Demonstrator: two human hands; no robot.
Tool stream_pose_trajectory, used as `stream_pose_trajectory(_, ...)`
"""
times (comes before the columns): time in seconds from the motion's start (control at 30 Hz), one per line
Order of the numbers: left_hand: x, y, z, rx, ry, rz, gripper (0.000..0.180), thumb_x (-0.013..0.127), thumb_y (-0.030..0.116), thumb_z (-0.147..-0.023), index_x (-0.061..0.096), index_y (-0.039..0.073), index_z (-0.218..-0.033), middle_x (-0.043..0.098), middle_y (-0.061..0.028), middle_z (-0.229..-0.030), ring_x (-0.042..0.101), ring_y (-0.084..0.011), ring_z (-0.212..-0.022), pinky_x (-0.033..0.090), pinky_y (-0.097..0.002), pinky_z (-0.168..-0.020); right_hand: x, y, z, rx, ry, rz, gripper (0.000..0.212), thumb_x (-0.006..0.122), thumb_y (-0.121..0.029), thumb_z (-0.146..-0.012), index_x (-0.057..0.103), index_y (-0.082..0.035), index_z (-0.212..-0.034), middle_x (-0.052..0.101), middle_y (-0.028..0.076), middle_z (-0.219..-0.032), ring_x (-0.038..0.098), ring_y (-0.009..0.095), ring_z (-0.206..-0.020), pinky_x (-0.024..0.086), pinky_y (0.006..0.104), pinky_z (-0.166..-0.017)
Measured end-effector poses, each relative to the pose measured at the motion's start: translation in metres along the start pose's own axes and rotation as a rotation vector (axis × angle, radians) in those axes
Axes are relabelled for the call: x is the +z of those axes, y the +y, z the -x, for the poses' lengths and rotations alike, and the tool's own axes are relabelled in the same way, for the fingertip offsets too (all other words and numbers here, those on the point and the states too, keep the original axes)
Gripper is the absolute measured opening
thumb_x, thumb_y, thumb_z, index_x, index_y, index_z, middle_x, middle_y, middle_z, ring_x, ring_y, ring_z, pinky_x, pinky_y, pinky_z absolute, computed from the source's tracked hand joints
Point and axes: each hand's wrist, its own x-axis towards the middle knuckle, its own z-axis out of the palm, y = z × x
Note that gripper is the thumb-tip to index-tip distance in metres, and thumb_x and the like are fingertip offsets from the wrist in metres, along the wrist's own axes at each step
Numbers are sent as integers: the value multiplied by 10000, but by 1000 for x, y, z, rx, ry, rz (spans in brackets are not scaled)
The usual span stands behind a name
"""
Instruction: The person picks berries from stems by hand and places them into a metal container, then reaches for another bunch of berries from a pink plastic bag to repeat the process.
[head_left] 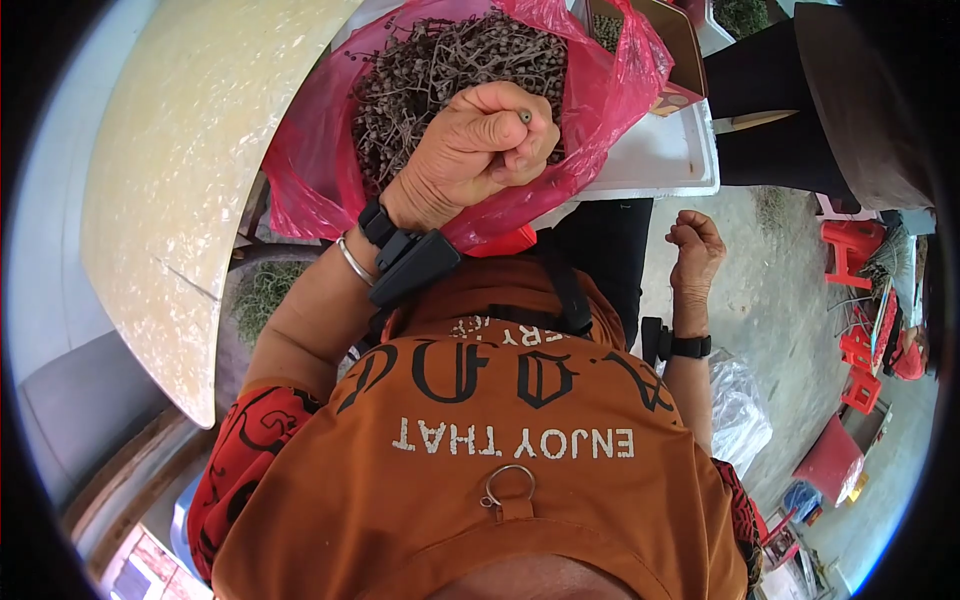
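My left hand (pixel 470 150) is closed over an open pink plastic bag (pixel 610 130). Between its thumb and fingers shows the tip of a small round grey-green pod (pixel 525 117). Behind and around that hand, a heap of dried grey-brown stems with little round pods (pixel 440 65) fills the bag. Lower and to the right, beside my body, my right hand (pixel 697 255) has its fingers curled together above the floor. Whatever it may hold is too small or hidden to make out.
A white foam box (pixel 660 165) stands right of the bag, with a cardboard box (pixel 685 50) on it. A pointed blade (pixel 760 121) lies near a person in dark clothing (pixel 860 100). Left is a pale curved panel (pixel 190 180); far right, red stools (pixel 850 250).
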Motion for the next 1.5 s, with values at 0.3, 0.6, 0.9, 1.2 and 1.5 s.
stream_pose_trajectory(0.3,3,1,4,20,-27,-31,166,650,193,-841,624,41,-903,487,-31,-692,400,-93,-583,310,-214,-477,7,-1,6,17,-93,51,159,540,28,-726,617,39,-865,589,74,-740,555,135,-585,486,245,-567)
stream_pose_trajectory(0.6,-4,1,9,-38,-13,0,155,605,195,-875,626,91,-989,467,-13,-735,376,-85,-610,299,-178,-464,11,6,10,22,-172,83,133,537,17,-731,622,32,-832,585,53,-691,534,112,-554,459,231,-542)
stream_pose_trajectory(0.9,-5,8,4,-140,108,50,168,550,155,-877,614,17,-949,487,-42,-703,407,-113,-582,306,-208,-435,18,26,16,97,-283,238,141,531,-5,-720,640,2,-811,573,11,-643,505,93,-542,433,221,-517)
stream_pose_trajectory(1.2,-6,26,-32,-215,166,-52,167,518,112,-843,601,-12,-918,502,-54,-680,435,-131,-565,315,-229,-421,19,50,6,31,-283,323,128,528,1,-718,630,6,-793,554,16,-617,491,86,-532,410,218,-490)
stream_pose_trajectory(1.5,1,36,-126,-119,230,-302,223,495,113,-881,555,-32,-1039,566,-70,-826,508,-148,-651,430,-235,-586,2,71,8,88,-241,418,137,533,-10,-712,639,7,-798,590,47,-641,533,124,-566,449,246,-553)
